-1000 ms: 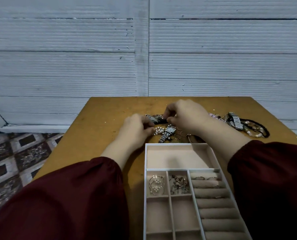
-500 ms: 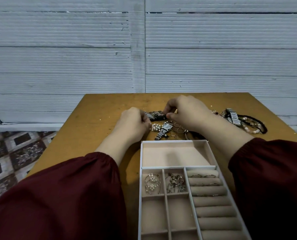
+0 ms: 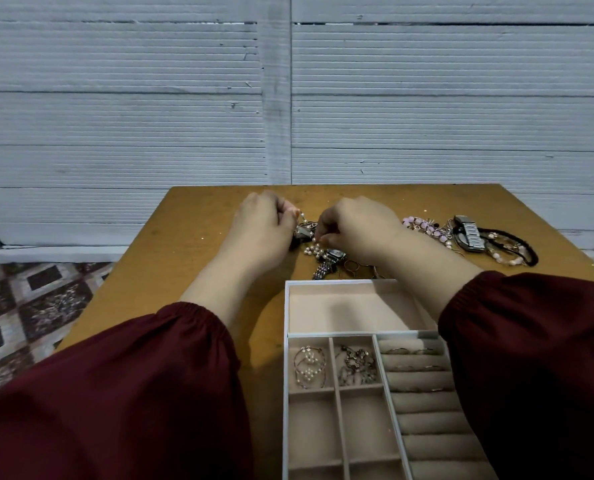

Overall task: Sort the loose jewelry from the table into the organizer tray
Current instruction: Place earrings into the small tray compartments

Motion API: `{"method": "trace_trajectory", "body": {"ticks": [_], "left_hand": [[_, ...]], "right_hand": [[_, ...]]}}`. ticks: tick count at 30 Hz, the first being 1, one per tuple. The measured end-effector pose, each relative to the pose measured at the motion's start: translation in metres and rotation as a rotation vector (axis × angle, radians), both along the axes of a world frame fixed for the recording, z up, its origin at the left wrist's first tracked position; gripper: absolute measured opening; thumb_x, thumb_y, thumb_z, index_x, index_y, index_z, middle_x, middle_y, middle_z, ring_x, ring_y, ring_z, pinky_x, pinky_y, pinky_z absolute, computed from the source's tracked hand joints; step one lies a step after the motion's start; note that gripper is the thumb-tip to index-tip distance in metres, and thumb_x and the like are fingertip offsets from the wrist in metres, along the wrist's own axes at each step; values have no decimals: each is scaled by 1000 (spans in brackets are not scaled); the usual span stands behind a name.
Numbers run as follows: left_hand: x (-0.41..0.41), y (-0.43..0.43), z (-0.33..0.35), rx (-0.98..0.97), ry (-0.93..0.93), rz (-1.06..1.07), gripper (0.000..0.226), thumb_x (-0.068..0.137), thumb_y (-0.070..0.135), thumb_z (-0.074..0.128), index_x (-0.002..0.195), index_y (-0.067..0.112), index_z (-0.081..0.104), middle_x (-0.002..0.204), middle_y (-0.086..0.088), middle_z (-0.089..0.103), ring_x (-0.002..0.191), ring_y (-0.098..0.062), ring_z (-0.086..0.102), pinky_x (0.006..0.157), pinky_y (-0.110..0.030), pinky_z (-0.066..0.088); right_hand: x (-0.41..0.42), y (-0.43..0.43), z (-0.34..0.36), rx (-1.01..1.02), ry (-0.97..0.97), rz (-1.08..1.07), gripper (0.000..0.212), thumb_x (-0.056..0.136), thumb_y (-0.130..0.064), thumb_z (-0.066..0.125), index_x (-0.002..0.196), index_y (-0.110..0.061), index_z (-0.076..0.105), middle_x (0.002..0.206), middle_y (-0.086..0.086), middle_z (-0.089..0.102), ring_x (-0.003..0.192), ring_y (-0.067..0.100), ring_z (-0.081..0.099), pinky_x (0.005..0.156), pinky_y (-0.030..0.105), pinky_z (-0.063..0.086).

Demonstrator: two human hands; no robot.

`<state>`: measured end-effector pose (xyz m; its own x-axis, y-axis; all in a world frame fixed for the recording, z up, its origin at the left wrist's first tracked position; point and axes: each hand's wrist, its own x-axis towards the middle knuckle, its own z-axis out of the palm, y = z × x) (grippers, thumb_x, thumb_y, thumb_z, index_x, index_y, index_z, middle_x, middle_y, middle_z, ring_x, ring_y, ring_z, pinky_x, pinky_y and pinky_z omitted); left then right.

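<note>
head | left hand (image 3: 264, 226) and right hand (image 3: 357, 226) each pinched the pearl strand (image 3: 311, 250) | slack bunched just below right pinch, against a wristwatch (image 3: 330, 259) | organizer tray (image 3: 286, 341) nearer than both grips | judged light, limp, snag-prone, thread fragile: lift by both ends

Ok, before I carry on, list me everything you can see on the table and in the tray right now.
table: one, yellow-brown, under everything
organizer tray: one, white rim, beige lining, nearest the camera
pearl hoops: about two, white, tray's left small compartment
dark metal pieces: a tangle, next compartment
rings: several, metal, tray's ring rolls
pearl strand: one, white, mid-table beyond the tray
small watch: one, silver, by the strand
pink bracelet: one, right of the strand
large watch: one, silver, far right
black band: one, beside the large watch
hands: left hand and right hand, both pinching the pearl strand
</note>
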<state>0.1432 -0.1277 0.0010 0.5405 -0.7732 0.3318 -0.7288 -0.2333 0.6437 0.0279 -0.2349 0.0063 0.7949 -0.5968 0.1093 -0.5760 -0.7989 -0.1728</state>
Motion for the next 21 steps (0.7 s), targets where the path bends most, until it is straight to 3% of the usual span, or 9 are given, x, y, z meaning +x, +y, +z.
{"method": "trace_trajectory", "body": {"ticks": [12, 14, 18, 21], "left_hand": [[14, 7, 8, -132, -21, 53, 9, 94, 23, 52, 91, 16, 57, 98, -11, 60, 93, -28, 56, 74, -30, 39], [15, 10, 9, -157, -28, 51, 7, 93, 22, 53, 91, 16, 57, 97, -8, 60, 89, -24, 56, 72, -28, 38], [17, 18, 10, -163, -10, 36, 5, 92, 19, 57, 87, 17, 59, 72, 13, 55, 65, -6, 51, 58, -21, 32], [20, 21, 10, -153, 18, 37, 5, 91, 17, 58, 86, 17, 59, 67, 13, 55, 59, 1, 51, 53, -10, 34]], "right_hand": [[15, 2, 1, -47, 63, 27, 5, 82, -27, 70, 86, -29, 71, 91, -4, 70, 93, 21, 61, 67, 26, 40], [17, 2, 0, -60, 83, 30, 7, 82, -28, 69, 88, -29, 72, 93, -4, 70, 94, 20, 61, 66, 25, 38], [22, 1, 0, -62, 120, 29, 7, 84, -29, 68, 90, -29, 71, 96, -4, 69, 96, 21, 61, 67, 26, 38], [25, 1, 0, -56, 142, 31, 8, 85, -27, 67, 91, -28, 71, 99, -3, 69, 97, 22, 61, 68, 27, 40]]}}
